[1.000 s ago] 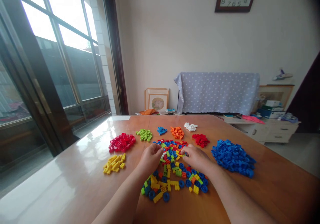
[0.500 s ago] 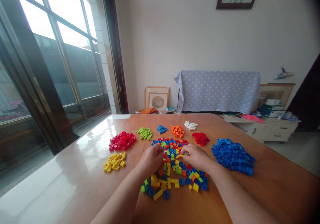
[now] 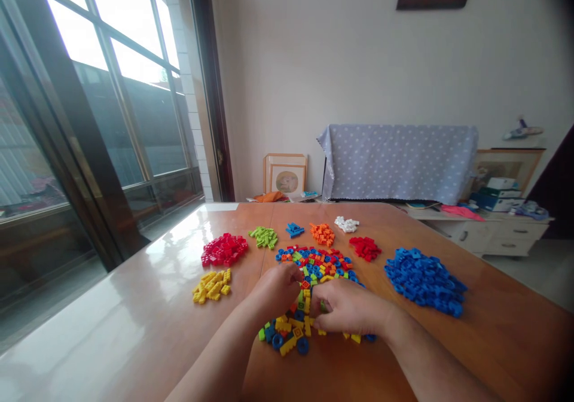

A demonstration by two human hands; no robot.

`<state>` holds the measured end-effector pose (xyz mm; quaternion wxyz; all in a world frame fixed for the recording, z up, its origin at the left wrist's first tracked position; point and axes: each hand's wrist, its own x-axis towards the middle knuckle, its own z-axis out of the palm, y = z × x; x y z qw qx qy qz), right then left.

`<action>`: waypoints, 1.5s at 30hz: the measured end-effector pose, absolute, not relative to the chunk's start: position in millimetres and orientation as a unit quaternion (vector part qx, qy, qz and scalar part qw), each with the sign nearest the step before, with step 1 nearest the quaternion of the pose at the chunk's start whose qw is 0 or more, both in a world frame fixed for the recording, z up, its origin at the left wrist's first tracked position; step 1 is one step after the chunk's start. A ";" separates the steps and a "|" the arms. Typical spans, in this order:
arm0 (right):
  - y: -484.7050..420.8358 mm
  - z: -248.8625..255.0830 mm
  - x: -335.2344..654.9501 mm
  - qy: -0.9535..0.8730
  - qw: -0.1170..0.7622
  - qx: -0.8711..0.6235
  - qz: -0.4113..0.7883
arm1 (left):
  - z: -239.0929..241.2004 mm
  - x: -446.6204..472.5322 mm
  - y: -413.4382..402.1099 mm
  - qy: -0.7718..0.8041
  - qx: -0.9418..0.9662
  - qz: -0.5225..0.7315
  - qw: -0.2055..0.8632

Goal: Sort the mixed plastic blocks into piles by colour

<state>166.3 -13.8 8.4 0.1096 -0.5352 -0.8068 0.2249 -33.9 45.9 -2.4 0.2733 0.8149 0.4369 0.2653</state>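
A mixed heap of toy building bricks [image 3: 293, 333] lies on the table in front of me, with yellow, green, orange, red and blue pieces and blue rings. My left hand [image 3: 282, 283] is over the heap's left side, its fingers curled together; whatever they hold is hidden. Lower and to the right, my right hand [image 3: 347, 307] reaches into the heap with thumb and fingers bent towards each other. Its fingertips are beside a yellow brick [image 3: 307, 325], and I cannot make out what is between them. The right hand covers part of the heap.
Single-colour piles surround the heap: yellow bricks [image 3: 212, 286], dark pink bricks [image 3: 224, 249], lime pieces [image 3: 263, 237], small blue pieces [image 3: 295, 230], orange pieces [image 3: 321, 234], white pieces [image 3: 347, 225], red pieces [image 3: 365, 248] and a large blue pile [image 3: 424, 281]. They share the wooden table [image 3: 156, 312].
My right hand has moved nearer to me and lower, from the middle of the heap to its near part. My left hand stays over the left side. The view has shifted slightly.
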 end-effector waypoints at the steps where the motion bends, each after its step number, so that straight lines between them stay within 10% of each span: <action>1: -15.2 10.0 163.7 -0.810 0.097 -0.537 0.216 | -1.4 -33.8 44.9 0.436 0.815 0.266 0.275; 12: -4.1 -3.0 160.1 -0.791 0.132 -0.578 0.152 | -3.6 -30.9 43.6 0.421 0.826 0.260 0.270; 25: 2.8 -7.7 154.8 -0.759 0.316 -0.554 0.130 | -7.3 -23.4 46.5 0.406 0.690 0.325 0.504; 33: 11.4 -16.7 171.2 -0.735 0.337 -0.573 0.135 | 1.8 -92.8 76.7 0.600 0.696 0.351 0.179; 45: 11.4 -15.3 175.1 -0.740 0.334 -0.566 0.144 | 7.4 -126.6 85.9 0.783 0.601 0.160 0.010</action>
